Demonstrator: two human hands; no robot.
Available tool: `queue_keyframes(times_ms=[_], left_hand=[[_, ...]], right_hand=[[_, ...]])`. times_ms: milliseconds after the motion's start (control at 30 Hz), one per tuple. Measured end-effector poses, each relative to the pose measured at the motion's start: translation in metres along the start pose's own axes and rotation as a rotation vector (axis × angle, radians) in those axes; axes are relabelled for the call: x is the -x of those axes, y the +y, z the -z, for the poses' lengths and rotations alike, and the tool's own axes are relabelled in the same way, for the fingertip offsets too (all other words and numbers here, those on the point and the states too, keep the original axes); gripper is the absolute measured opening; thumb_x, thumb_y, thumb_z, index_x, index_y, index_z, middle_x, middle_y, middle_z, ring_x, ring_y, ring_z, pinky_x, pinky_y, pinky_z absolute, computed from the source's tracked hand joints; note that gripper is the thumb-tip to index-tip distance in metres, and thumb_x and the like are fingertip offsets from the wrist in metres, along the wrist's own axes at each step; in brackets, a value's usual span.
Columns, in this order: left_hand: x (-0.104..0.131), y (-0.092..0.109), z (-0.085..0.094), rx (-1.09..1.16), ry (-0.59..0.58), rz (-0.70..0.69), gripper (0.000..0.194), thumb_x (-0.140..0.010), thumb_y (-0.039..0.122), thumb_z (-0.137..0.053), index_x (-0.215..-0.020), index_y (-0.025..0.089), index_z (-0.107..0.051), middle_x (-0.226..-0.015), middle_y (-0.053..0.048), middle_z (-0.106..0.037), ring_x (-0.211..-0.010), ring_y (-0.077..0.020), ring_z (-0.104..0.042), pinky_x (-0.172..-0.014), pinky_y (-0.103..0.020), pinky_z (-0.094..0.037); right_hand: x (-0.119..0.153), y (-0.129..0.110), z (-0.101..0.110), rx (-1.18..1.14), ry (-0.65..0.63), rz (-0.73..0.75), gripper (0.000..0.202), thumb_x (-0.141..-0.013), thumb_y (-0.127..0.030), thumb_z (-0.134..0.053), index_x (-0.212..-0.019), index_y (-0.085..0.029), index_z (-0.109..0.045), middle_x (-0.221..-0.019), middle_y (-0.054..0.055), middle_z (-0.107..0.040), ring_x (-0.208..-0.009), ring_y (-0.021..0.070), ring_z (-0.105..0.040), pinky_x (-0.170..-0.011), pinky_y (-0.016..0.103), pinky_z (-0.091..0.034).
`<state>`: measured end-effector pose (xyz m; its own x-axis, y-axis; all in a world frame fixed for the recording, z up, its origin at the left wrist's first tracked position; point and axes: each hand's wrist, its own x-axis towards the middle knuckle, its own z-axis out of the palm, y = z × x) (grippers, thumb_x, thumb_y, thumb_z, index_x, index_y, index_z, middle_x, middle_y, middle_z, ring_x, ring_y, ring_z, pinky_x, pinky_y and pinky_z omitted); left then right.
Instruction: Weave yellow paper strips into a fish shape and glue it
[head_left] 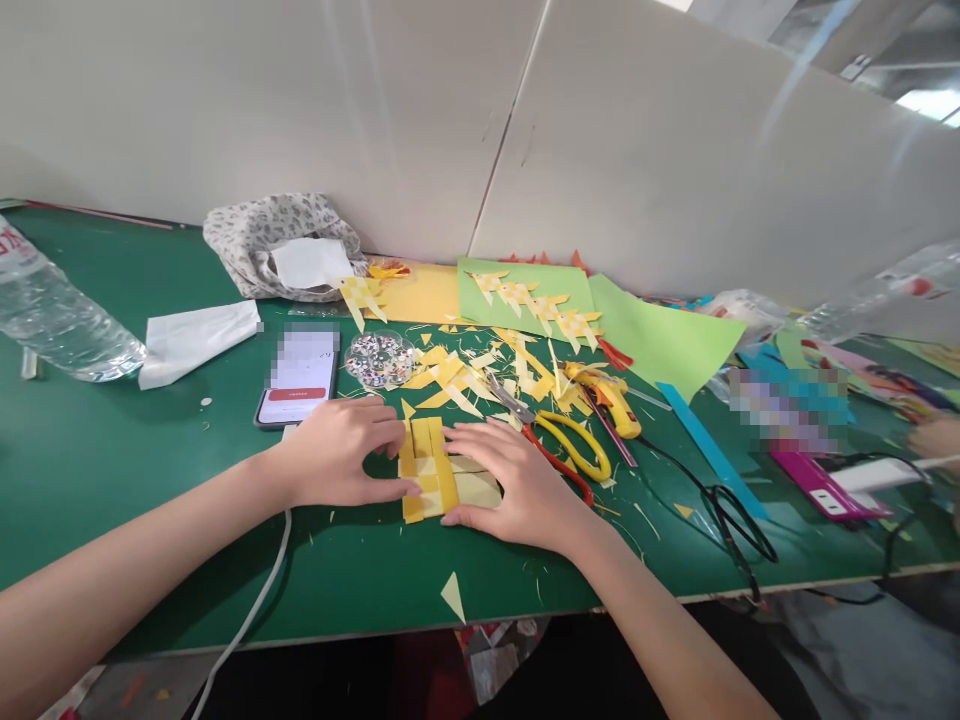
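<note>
A small weave of yellow and pale paper strips (426, 468) lies flat on the green table in front of me. My left hand (339, 452) is at its left edge, with fingertips at the upper corner and thumb low on the side. My right hand (517, 482) grips the weave from the right, fingers and thumb along a darker yellow strip. Pale strip ends (476, 487) reach out under my right palm. Beyond the right hand lie scissors (574, 445) with one red and one yellow handle.
Behind are yellow paper scraps (450, 375), a bead box (379, 360), woven paper fish (536, 300) and a yellow glue gun (611, 395) with a black cord. A phone (296, 375) and water bottle (67, 310) are left. Another person's hand (934, 440) shows far right.
</note>
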<state>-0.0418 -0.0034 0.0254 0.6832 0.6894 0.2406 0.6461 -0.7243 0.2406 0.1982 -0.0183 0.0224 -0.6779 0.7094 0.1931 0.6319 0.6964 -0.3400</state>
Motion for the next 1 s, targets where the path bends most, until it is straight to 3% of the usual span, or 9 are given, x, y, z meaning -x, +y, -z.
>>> queue_keyframes(times_ms=[133,400,700,1000], left_hand=[[0.001,0.001,-0.003,0.042,-0.021,-0.02,0.048,-0.065,0.064,-0.057,-0.08,0.018,-0.053,-0.073,-0.001,-0.06,-0.068,-0.0176,-0.055,-0.056,-0.028,-0.039],[0.001,-0.003,-0.005,-0.045,0.032,0.122,0.044,-0.068,0.057,-0.057,-0.09,0.019,-0.052,-0.088,-0.006,-0.063,-0.078,-0.022,-0.059,-0.057,-0.03,-0.043],[0.002,-0.001,-0.007,0.012,0.027,0.119,0.042,-0.068,0.054,-0.058,-0.093,0.021,-0.052,-0.091,-0.005,-0.064,-0.079,-0.0217,-0.061,-0.06,-0.031,-0.045],[0.003,0.002,-0.008,0.002,0.071,0.118,0.041,-0.068,0.055,-0.057,-0.089,0.02,-0.055,-0.082,-0.005,-0.066,-0.072,-0.0204,-0.062,-0.058,-0.03,-0.046]], right_hand=[[0.0,0.003,-0.007,0.024,0.067,-0.031,0.053,-0.072,-0.052,-0.063,-0.114,-0.021,-0.055,-0.118,0.006,-0.06,-0.113,0.0236,-0.052,-0.101,0.045,-0.035],[-0.004,0.003,-0.017,0.034,0.244,-0.045,0.049,-0.073,-0.047,-0.064,-0.113,-0.019,-0.054,-0.108,0.008,-0.064,-0.1,0.0245,-0.058,-0.089,0.045,-0.044],[-0.004,0.003,-0.017,0.034,0.266,-0.039,0.046,-0.07,-0.048,-0.067,-0.103,-0.017,-0.058,-0.099,0.008,-0.067,-0.094,0.0228,-0.059,-0.087,0.041,-0.045],[-0.003,0.002,-0.015,0.078,0.268,-0.039,0.048,-0.073,-0.052,-0.062,-0.106,-0.018,-0.057,-0.101,0.008,-0.066,-0.096,0.0234,-0.06,-0.089,0.043,-0.044]])
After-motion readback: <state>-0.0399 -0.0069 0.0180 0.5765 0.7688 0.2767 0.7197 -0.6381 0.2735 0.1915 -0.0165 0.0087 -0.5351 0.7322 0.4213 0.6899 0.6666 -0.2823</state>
